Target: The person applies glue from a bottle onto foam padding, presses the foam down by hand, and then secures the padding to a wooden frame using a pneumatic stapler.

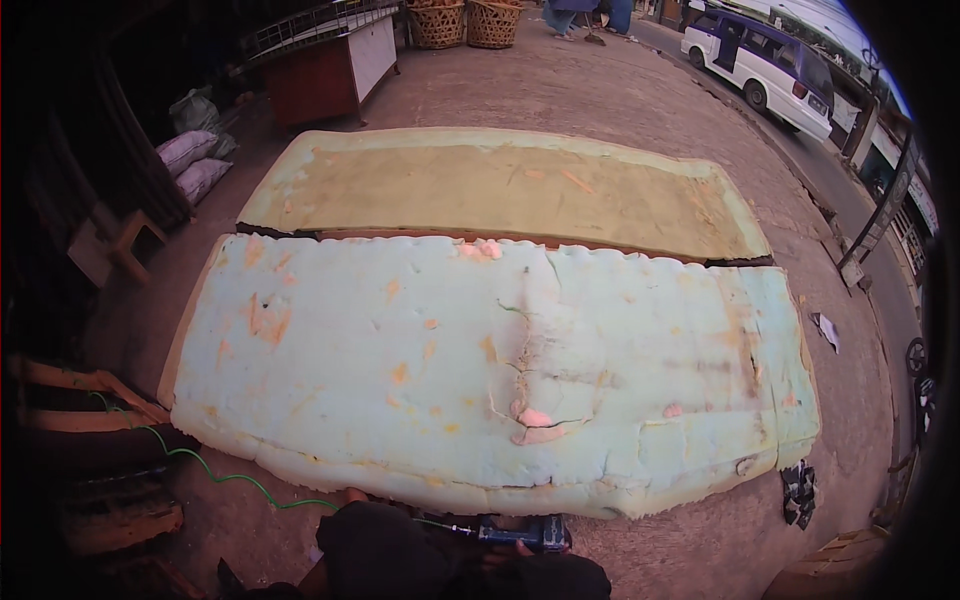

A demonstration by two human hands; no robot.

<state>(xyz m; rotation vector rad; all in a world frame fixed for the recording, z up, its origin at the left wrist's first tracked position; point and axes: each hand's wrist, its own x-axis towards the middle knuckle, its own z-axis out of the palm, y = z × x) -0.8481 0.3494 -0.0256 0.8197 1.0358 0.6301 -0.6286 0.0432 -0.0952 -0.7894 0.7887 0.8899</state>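
- Foam slab (480, 370), pale green and big, lies flat on the ground right in front of the person.
- It has orange patches and a long crack down its middle, with pink bits near the front edge.
- A second slab (500, 190), more yellow, lies just behind it, almost touching.
- The right hand (520, 548) is curled around a dark tool (525, 533) at the front edge of the green slab.
- A green hose (215, 475) runs to the tool from the left.
- The left hand is hidden under dark sleeves, so its grip cannot be told.
- The crack looks open, so perhaps much work is left.
- A white van (765, 65) sits far off.
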